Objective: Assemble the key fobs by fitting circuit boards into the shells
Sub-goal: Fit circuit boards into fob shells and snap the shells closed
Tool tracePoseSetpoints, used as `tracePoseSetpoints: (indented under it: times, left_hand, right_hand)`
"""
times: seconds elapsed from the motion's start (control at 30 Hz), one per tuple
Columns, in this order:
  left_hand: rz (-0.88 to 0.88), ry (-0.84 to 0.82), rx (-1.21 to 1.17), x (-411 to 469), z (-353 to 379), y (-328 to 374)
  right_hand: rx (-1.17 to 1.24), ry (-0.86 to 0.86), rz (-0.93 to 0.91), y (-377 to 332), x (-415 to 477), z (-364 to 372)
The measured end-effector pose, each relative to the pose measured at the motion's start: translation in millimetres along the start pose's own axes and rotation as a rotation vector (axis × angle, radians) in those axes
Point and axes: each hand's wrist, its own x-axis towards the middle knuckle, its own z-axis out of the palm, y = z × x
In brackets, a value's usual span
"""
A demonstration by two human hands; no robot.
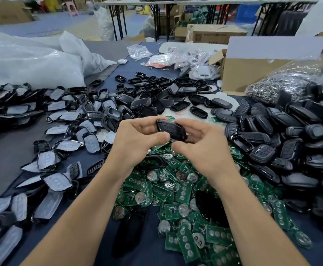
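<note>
Starting over at 9 o'clock, there's a big sprawl of black shell halves with grey rubber button pads (60,146) in them, spread across the dark cloth of the table (7,160). Up at 10 o'clock behind those sit a couple of bulging white plastic bags (32,62). Coming toward the middle, the left hand (137,137) is up off the table, with its thumb pressed along the near edge of a black key fob (169,129) and its fingers curled round the far side. The fob is dead centre, in the air, tilted with its button face toward the camera and held between both hands. At 12 o'clock behind it is a heap of empty black shells (156,93). Straight down at 6 o'clock, under the wrists, is a pile of green circuit boards (183,191) with round coin cells on them. The right hand (201,143) grips the fob's right end, fingers curled over the top and thumb tucked in underneath. At 1 o'clock there's an open cardboard box (252,68), with a clear bag of metal key rings (283,81) just beside it at 2 o'clock. At 3 o'clock a big mound of closed-up black fobs (291,143) fills the right side.
</note>
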Motion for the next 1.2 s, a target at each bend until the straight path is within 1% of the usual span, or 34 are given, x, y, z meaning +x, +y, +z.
tracePoseSetpoints:
  times: [0.07, 0.13, 0.27, 0.4, 0.47, 0.53, 0.67, 0.73, 0.8, 0.9, 0.97, 1.1, 1.2]
  left_hand:
    - [-0.011, -0.008, -0.001, 0.1, -0.8, 0.2]
    - [-0.029, -0.021, -0.005, -0.5, -0.2, -0.2]
    - [-0.072, -0.047, -0.063, -1.1, 1.3, 0.4]
    - [-0.086, -0.068, -0.128, -1.2, 0.4, 1.7]
    - [-0.087, -0.068, -0.124, -1.0, 0.1, 1.7]
    - [-0.096, -0.057, -0.107, -0.8, 0.2, 1.4]
    - [-0.131, -0.016, -0.106, -0.5, 2.3, 0.0]
    - [-0.128, -0.013, -0.112, -0.8, 2.5, -0.5]
    - [-0.121, -0.018, -0.107, -0.9, 1.4, -0.6]
    - [-0.083, -0.037, -0.095, -1.4, 1.9, 0.1]
    - [-0.048, -0.017, -0.094, -1.9, 4.0, 0.6]
    - [-0.035, -0.001, -0.105, -2.9, 5.9, 1.4]
    - [-0.040, -0.026, -0.059, -2.3, 4.2, 0.4]
  right_hand:
    - [-0.022, 0.014, 0.008, 3.2, 1.2, 0.0]
    - [0.024, 0.020, 0.049, 6.1, 2.8, -1.4]
    - [0.178, 0.023, 0.078, 6.8, 2.8, -2.4]
    - [0.395, -0.019, 0.139, 5.2, 3.0, -3.8]
    - [0.441, -0.033, 0.155, 4.7, 3.1, -5.0]
    - [0.395, -0.022, 0.151, 4.7, 2.7, -4.5]
    - [0.105, 0.029, 0.040, 3.8, 2.3, 1.0]
    - [0.028, 0.029, 0.010, 1.2, 0.6, 3.0]
    - [0.078, 0.018, 0.050, 3.2, 2.0, 2.1]
    - [0.266, -0.005, 0.138, 4.6, 2.9, 0.8]
    - [0.334, -0.018, 0.160, 4.4, 2.5, 2.4]
    - [0.390, -0.062, 0.191, 3.3, 2.1, 2.1]
    - [0.335, -0.123, 0.170, 3.4, 3.0, -2.5]
